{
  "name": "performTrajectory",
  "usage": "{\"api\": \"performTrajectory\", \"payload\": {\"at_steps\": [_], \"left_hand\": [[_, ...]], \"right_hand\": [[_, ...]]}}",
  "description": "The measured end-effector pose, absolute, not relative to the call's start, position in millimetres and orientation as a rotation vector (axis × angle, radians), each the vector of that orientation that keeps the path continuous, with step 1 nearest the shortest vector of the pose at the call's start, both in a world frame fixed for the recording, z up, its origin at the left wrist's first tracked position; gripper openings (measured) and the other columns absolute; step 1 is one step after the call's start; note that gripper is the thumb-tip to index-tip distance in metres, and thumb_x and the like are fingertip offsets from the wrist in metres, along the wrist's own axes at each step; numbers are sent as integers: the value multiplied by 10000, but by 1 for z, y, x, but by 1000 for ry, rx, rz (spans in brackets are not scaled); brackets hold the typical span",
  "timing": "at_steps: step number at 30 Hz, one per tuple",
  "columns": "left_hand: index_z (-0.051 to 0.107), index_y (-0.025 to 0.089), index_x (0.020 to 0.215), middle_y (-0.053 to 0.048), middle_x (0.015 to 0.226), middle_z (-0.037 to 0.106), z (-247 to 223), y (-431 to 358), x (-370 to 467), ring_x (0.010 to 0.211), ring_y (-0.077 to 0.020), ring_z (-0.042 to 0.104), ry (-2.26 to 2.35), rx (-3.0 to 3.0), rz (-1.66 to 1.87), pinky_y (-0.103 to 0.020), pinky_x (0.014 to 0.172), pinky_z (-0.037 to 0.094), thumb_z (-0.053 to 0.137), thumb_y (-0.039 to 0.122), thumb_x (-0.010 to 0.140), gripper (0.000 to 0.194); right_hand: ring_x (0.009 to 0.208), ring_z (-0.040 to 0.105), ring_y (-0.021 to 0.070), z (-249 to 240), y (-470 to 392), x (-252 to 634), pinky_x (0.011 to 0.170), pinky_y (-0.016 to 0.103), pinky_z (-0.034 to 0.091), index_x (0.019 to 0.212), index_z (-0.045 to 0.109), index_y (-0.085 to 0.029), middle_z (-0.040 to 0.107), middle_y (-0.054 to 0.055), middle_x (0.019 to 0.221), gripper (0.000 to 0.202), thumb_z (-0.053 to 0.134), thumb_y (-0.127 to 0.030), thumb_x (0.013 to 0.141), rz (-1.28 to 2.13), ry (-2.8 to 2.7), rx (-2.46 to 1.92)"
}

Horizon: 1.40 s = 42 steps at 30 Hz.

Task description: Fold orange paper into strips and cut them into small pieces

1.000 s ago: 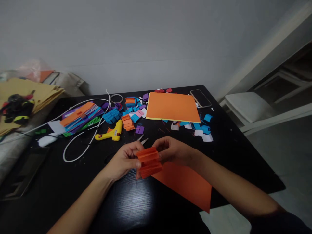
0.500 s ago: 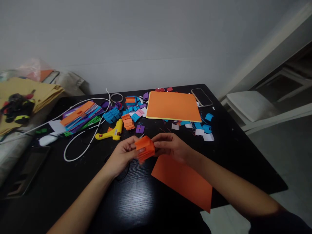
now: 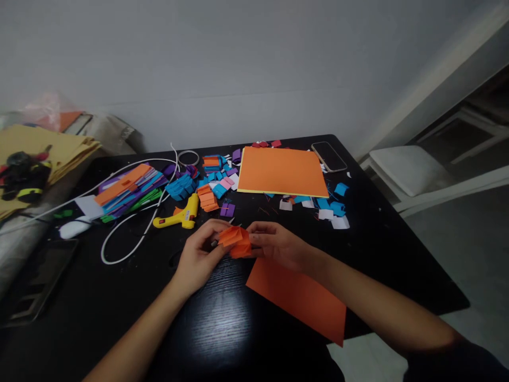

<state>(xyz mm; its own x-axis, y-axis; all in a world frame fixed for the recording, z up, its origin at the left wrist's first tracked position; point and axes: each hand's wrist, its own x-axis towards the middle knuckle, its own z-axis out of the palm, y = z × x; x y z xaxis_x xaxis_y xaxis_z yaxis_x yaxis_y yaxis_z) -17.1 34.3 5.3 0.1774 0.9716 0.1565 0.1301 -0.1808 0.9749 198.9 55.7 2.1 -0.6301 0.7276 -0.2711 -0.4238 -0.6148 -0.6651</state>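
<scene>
Folded orange paper is held between my two hands above the black table. My left hand pinches its left side, thumb in front. A thin pale pointed tip shows just behind the paper; I cannot tell what it belongs to. On the right side of the folds, the fingers of my right hand are closed. Beneath my right forearm lies a flat orange sheet, partly covered by the hand. A yellow glue gun rests beyond my left hand.
Farther back lies a larger orange sheet with yellow edges, a phone beside it. Bundled coloured paper strips, blue scraps and a looping white cable are on the table. A white mouse-like object sits at left.
The orange paper has turned and now shows its upper folds spread, sitting flatter between my fingers. My hands have barely shifted. The view has moved slightly.
</scene>
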Motion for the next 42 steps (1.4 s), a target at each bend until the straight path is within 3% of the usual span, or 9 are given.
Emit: {"api": "performTrajectory", "payload": {"at_steps": [6,13,20,29,37,42], "left_hand": [[762,208,918,-70,1033,738,4,35,-17,942,-191,702,1062,1677,1163,-289,833,545,764,227,925,20],[760,212,946,-62,1028,756,6,37,-18,957,-191,715,1079,1858,1149,-299,867,561,754,182,918,41],[686,222,1172,-63,1088,731,6,33,-23,948,-193,720,1205,1793,1120,-332,874,592,749,242,938,243],[610,236,1058,-59,1157,671,-3,29,-15,1064,-212,691,1220,2087,1461,-375,923,594,791,108,860,297],[708,229,1059,-71,1168,654,5,23,-17,1035,-191,674,1148,2374,1482,-326,874,598,735,9,877,287],[736,237,1058,-56,1134,704,7,21,-12,1039,-194,704,1183,2093,1472,-355,914,590,721,34,914,249]], "right_hand": [[830,787,152,2,55,200,865,297,621,868,774,-147,802,28,864,298,935,-385,789,2302,-732,-630],[835,774,166,0,57,202,903,345,598,870,764,-150,796,37,876,336,958,-394,748,2297,-752,-735],[806,745,138,-4,58,201,802,276,600,863,763,-182,767,1,856,253,925,-359,782,2253,-689,-743],[827,766,152,-6,58,198,821,278,623,859,774,-177,793,9,885,249,927,-345,756,2277,-657,-735],[885,770,169,-1,58,199,892,299,611,985,808,-164,821,54,951,224,798,-343,850,2300,-639,-721],[939,771,181,-4,60,201,956,333,590,1023,786,-174,822,54,1016,215,748,-333,882,2255,-633,-713]]}}
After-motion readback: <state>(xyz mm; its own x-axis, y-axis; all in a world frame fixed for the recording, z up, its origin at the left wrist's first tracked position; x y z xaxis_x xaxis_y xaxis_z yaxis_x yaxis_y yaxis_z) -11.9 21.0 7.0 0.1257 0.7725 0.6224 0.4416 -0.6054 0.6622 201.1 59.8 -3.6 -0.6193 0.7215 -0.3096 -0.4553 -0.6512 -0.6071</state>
